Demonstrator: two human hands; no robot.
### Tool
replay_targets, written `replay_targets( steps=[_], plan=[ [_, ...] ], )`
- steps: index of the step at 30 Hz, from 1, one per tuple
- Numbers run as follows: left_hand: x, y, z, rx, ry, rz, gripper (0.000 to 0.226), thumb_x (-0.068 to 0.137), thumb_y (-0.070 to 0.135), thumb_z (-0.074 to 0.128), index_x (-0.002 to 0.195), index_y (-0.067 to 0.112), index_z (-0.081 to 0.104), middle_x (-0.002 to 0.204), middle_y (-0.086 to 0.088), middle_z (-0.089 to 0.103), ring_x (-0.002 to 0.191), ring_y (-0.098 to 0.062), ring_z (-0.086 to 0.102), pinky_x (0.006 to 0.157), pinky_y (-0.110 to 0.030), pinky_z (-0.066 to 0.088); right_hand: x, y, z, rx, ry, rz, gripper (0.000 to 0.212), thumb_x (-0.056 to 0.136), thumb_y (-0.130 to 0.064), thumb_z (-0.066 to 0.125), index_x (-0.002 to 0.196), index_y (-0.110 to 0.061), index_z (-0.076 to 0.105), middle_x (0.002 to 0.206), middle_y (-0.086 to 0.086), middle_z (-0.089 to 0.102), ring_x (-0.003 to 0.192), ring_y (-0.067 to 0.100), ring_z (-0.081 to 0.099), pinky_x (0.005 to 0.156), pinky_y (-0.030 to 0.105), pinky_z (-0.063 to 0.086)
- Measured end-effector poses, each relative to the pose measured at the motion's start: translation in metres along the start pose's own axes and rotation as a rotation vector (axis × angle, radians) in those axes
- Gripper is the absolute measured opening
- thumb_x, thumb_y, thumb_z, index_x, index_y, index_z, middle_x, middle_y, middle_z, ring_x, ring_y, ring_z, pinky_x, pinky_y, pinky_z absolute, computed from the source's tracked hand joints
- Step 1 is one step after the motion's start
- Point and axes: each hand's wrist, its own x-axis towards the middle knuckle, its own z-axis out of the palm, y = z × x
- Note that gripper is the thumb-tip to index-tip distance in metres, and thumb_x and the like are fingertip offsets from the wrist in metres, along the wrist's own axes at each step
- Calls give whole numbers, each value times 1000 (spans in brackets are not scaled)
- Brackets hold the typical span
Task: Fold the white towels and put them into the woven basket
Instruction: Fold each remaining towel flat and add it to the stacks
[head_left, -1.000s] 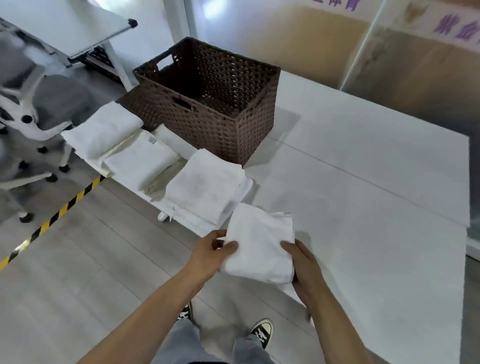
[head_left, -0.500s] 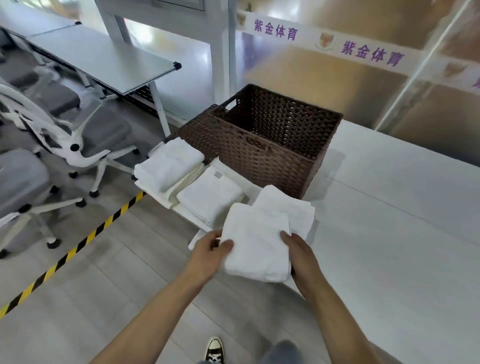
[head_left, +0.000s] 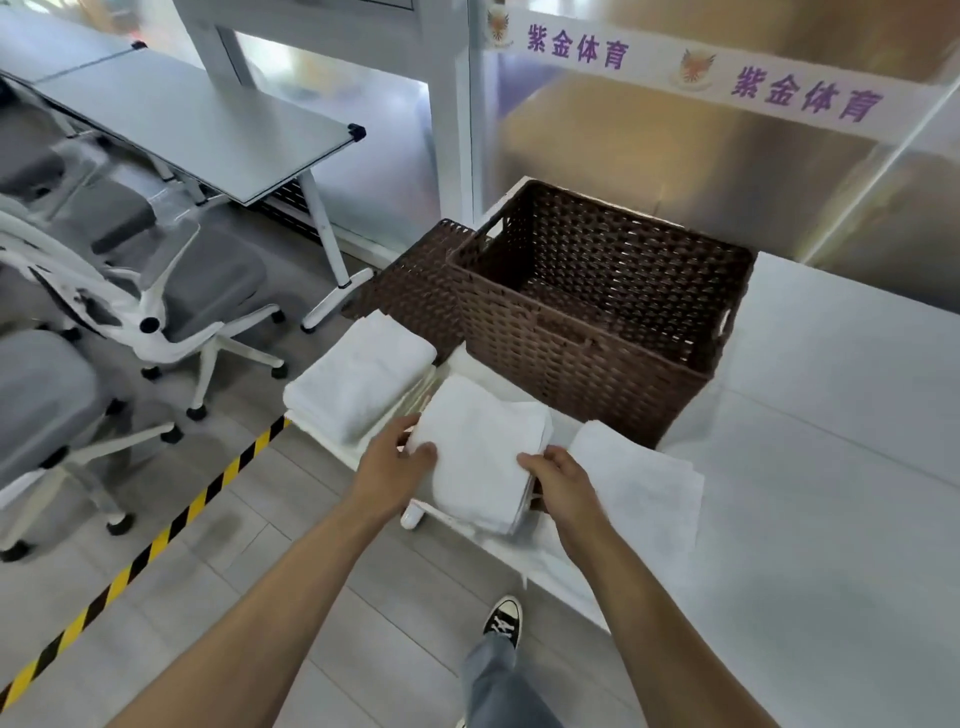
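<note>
Here we stand at the white table (head_left: 810, 519), the largest thing before us, which fills the right side of the view. On its far left part sits the woven basket (head_left: 587, 343), dark brown and open at the top; we can see its woven floor and nothing lying in it. A second brown woven piece (head_left: 415, 291) stands just beside the basket on its left, touching or nearly touching it; we cannot tell which.

Off to the left, on the grey floor, stand a grey desk (head_left: 197, 124) and grey office chairs (head_left: 171, 291) with white frames, and a yellow-and-black tape line (head_left: 156, 540) runs slantwise across the floor.

Along the table's near left edge lie the white towels. One folded towel (head_left: 358, 379) rests at the far left corner, just in front of the second woven piece. Another flat towel (head_left: 639, 483) lies to the right, in front of the basket's near corner.

Between those two is the folded towel we hold (head_left: 478, 457), near the basket but outside it. Our left hand (head_left: 389, 467) grips its left edge, thumb on top and fingers curled under. Our right hand (head_left: 558, 480) grips its right edge, fingers bent round the folded layers.

Lowest in view, one black-and-white shoe (head_left: 503, 621) shows on the floor under a grey trouser leg.
</note>
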Motion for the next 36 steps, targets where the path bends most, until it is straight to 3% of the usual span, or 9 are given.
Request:
replay_targets(
  steps=[4,9,14,16,18,21,27,31,36],
  plan=[
    [59,1,-8,138,10,-46,39,94,18,62,133,22,57,125,4,60,110,-12,53,88,-26,39,39,-9,30,-89,-10,17,34,89,-22,74,120,-17,61,115,2,70,101,15,66,83,29,52],
    [104,-12,-7,281,-89,-112,46,93,27,65,137,28,51,126,3,59,112,-16,56,87,-28,41,64,-10,43,-261,101,41,42,91,-29,72,126,-17,53,108,0,69,85,6,62,66,17,45],
    [112,-24,1,440,-148,-54,54,94,21,63,145,23,44,137,-6,55,124,-28,53,92,-33,41,64,0,47,-490,125,108,83,92,-38,70,157,-21,23,140,8,57,125,28,58,100,30,44],
    [110,-29,0,632,-150,110,59,91,15,63,146,22,42,138,-9,52,119,-37,53,94,-43,43,60,6,50,-646,230,-38,92,88,-39,71,160,-22,16,150,8,44,138,29,44,113,35,35],
    [108,-38,-2,782,-131,415,61,85,10,63,143,20,48,142,-10,53,113,-40,55,93,-48,47,52,11,56,-851,343,-245,88,86,-39,69,159,-25,21,152,4,40,143,27,33,120,42,28],
    [105,-48,-3,833,-172,737,51,90,23,50,140,18,56,150,-8,51,130,-34,49,105,-47,44,44,18,66,-966,377,-391,61,91,-37,60,149,-27,46,156,-1,43,146,24,34,117,47,31],
    [94,-64,-7,999,-369,733,54,95,47,36,138,25,59,150,-7,51,136,-38,49,101,-50,47,38,37,78,-1008,324,-284,70,91,-61,22,147,-30,49,164,-3,34,150,18,32,121,41,27],
    [95,-62,-8,999,-374,742,58,97,51,30,141,25,57,152,-9,49,139,-39,45,105,-51,45,33,37,84,-985,354,-271,69,93,-59,22,149,-28,48,164,-2,35,149,20,34,120,42,30],
    [91,-52,-3,972,-390,780,59,99,52,28,142,23,56,152,-9,48,140,-38,44,110,-51,39,24,34,76,-938,423,-287,50,104,-44,43,152,-30,42,163,-3,36,149,18,33,119,42,31]
  ],
)
